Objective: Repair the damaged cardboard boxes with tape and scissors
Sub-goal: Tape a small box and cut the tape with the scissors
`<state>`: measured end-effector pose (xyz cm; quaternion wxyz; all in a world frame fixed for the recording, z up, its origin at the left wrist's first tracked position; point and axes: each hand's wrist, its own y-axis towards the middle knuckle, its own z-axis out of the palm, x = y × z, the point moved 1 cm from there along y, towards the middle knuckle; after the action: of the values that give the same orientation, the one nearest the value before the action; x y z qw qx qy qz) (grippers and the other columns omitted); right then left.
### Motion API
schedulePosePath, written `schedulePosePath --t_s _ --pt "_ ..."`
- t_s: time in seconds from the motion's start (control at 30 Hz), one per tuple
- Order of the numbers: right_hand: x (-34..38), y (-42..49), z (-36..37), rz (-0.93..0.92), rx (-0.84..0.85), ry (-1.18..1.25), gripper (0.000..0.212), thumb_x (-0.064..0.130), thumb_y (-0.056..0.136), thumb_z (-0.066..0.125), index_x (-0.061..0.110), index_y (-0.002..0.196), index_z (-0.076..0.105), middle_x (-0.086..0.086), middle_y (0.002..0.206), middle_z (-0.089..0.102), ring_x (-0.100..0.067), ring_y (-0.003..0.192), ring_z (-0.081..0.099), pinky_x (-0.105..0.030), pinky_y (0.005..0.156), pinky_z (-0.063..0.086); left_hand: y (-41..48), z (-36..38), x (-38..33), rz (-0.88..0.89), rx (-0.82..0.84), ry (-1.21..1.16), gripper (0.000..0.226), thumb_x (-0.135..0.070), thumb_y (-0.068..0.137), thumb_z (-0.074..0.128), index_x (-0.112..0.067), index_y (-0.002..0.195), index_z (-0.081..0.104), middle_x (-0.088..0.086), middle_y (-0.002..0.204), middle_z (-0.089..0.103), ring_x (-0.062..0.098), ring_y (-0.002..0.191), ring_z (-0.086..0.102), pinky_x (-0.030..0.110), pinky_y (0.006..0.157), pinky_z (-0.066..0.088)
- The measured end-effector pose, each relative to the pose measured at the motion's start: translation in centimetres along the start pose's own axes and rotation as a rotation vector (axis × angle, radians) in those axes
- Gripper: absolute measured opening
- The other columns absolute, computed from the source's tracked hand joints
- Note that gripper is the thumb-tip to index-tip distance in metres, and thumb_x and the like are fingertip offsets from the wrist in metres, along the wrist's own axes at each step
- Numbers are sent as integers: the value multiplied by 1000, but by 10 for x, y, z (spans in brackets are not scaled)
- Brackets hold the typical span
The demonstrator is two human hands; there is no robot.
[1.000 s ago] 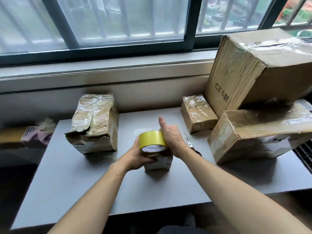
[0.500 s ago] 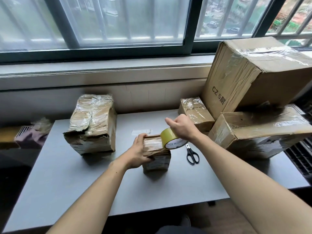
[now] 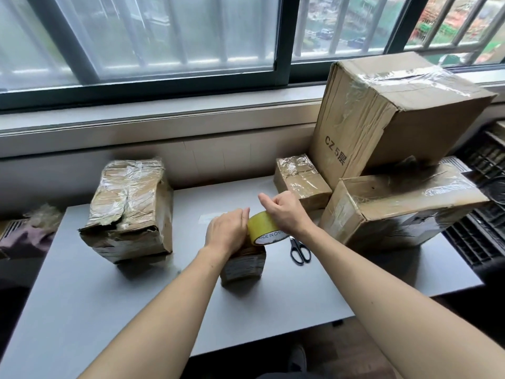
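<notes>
A small worn cardboard box (image 3: 243, 265) stands upright on the grey table (image 3: 114, 310) in front of me. My left hand (image 3: 226, 232) lies flat over its top, fingers pressing down. My right hand (image 3: 285, 212) grips a yellow tape roll (image 3: 263, 228) held tilted against the box's right top edge, beside the left fingers. Black-handled scissors (image 3: 300, 248) lie on the table just right of the box.
A crushed, tape-wrapped box (image 3: 131, 212) stands at the left. At the right sit a small taped box (image 3: 300, 181), a large box marked CZ 5 (image 3: 388, 119) and a dented box (image 3: 399, 206) under it. A window sill runs behind.
My left hand has shifted from the box's left side onto its top. The right hand with the tape roll has stayed at the box's right top edge. The camera has tilted slightly.
</notes>
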<state>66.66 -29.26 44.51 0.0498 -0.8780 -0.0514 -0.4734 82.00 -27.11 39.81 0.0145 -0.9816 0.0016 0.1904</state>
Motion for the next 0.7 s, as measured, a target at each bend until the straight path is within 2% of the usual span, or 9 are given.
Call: schedulePosePath --t_s 0.13,0.2,0.27,0.3,0.37,0.43,0.5,0.57,0.7 --pt "-27 -11 12 208 -68 470 57 33 96 65 22 51 30 2 53 22 -12 47 20 -32 50 15 -2 10 14 62 -85 129 48 -43 105 29 -16 85 62 9 84 71 34 86 64 39 76 43" --pt "-38 -18 25 358 -72 672 47 42 88 68 22 58 38 1 57 28 -13 49 29 -30 51 21 -3 12 18 61 -101 133 56 -49 103 22 -16 75 59 7 76 69 33 79 63 39 73 43" --pt "-35 -17 32 420 -54 803 40 39 90 67 19 64 44 1 59 32 -14 52 36 -28 52 28 -4 11 16 50 -115 130 56 -48 104 26 -15 74 60 9 74 68 34 77 61 39 71 43" --pt "-29 -14 31 405 -41 794 40 34 93 66 16 64 44 0 60 31 -15 51 35 -28 51 28 -4 11 17 54 -115 145 55 -48 104 26 -14 75 60 10 73 67 35 76 60 39 70 42" --pt "-16 -5 19 312 -12 680 38 28 95 65 9 66 48 -3 60 29 -16 50 30 -28 50 24 -6 12 16 91 -128 164 62 -46 102 14 -13 75 59 11 71 66 38 71 60 38 63 40" --pt "-15 4 1 236 -12 573 45 31 95 65 12 59 45 -3 57 26 -15 47 25 -29 47 19 -4 13 21 84 -140 149 68 -44 101 6 -12 70 57 13 65 63 39 64 59 39 58 42" --pt "-27 9 -13 171 -22 431 55 39 93 63 22 51 33 -1 52 22 -15 45 21 -30 46 17 -4 15 22 47 -171 107 62 -47 102 18 -12 67 56 13 61 62 39 61 59 42 60 45" --pt "-41 6 -16 127 -11 261 62 38 95 61 24 45 27 2 47 20 -15 43 19 -30 47 16 -4 19 21 71 -204 109 63 -50 103 20 -12 66 55 12 60 60 38 61 58 42 62 45" --pt "-66 1 3 178 -30 216 66 30 99 59 24 44 23 8 44 18 -13 43 17 -32 49 16 -5 19 23 97 -212 64 57 -51 102 19 -18 65 45 11 62 59 37 62 56 41 65 43"
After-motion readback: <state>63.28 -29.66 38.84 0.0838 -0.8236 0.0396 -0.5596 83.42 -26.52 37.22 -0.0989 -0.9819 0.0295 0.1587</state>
